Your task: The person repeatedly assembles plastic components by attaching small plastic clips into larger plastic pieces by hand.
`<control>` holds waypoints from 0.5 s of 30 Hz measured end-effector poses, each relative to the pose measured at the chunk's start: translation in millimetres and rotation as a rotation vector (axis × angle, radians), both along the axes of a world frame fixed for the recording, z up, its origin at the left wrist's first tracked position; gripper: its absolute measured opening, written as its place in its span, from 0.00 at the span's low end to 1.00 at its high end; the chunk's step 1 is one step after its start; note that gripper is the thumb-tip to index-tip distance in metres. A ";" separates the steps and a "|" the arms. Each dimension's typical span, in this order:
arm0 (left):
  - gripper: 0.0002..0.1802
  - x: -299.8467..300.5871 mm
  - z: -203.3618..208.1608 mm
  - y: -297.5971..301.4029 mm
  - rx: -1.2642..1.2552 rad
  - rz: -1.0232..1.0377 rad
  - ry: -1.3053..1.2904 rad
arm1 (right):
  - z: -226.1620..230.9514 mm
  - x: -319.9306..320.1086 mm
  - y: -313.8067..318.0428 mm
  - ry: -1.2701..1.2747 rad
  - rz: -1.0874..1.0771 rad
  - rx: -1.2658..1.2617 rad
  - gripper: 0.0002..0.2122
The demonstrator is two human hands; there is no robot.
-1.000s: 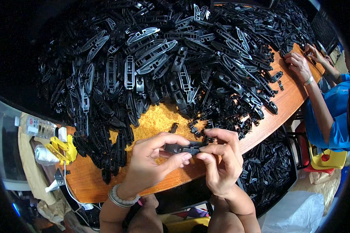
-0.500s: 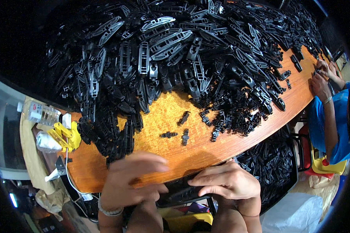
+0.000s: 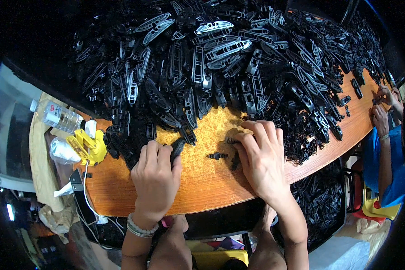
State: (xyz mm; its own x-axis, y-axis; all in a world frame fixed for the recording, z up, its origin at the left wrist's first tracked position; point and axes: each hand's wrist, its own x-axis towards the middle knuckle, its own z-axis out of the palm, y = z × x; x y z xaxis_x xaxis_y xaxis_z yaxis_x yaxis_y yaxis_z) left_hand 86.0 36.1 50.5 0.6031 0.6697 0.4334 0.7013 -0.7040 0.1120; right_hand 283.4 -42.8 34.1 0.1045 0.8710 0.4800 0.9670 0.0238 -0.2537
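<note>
My left hand (image 3: 156,175) is closed over the near left edge of the heap, its thumb and fingers on a long black plastic part (image 3: 178,147). My right hand (image 3: 264,164) reaches over the bare patch of table, with thumb and fingertips closed on a small black plastic piece (image 3: 230,140). Between the hands a small ribbed black piece (image 3: 217,155) lies flat on the tabletop. Another small black piece (image 3: 235,162) is partly hidden beside my right thumb.
A large heap of black plastic parts (image 3: 222,47) covers the far side of the wooden table (image 3: 198,195). At left are a clear bottle (image 3: 60,118) and a yellow tool (image 3: 92,148). More parts fill a container (image 3: 317,198) below the table. A co-worker's hands (image 3: 381,116) work at far right.
Both hands have moved forward from the table's front edge. My left hand has closed on a long black part, my right on a small piece. The view has shifted slightly left.
</note>
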 end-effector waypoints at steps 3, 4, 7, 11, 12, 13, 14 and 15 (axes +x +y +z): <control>0.10 0.4 -1.0 -2.7 -0.022 0.016 0.011 | 0.6 -3.1 -8.7 0.265 0.031 0.178 0.09; 0.08 2.5 0.5 -3.4 -0.050 0.027 0.002 | -0.2 -3.3 -13.6 0.262 0.026 0.179 0.09; 0.06 1.4 4.7 -7.7 -0.136 -0.067 0.032 | -1.6 -4.0 -28.0 0.709 0.044 0.164 0.09; 0.11 -2.1 7.1 -24.4 -0.321 -0.138 0.073 | -2.9 -5.5 -35.2 0.897 0.037 0.121 0.08; 0.17 -4.9 6.2 -28.0 -0.285 -0.191 0.038 | -4.5 -5.6 -37.1 0.901 0.033 0.122 0.08; 0.23 -7.7 6.3 -30.8 -0.248 -0.242 0.003 | -6.1 -5.5 -37.6 0.941 0.035 0.122 0.08; 0.23 -10.5 7.8 -34.5 -0.248 -0.243 0.007 | -7.8 -5.3 -38.2 0.982 0.037 0.122 0.07; 0.28 -13.3 10.7 -38.8 -0.295 -0.226 0.060 | -9.3 -5.2 -38.4 0.986 0.035 0.123 0.07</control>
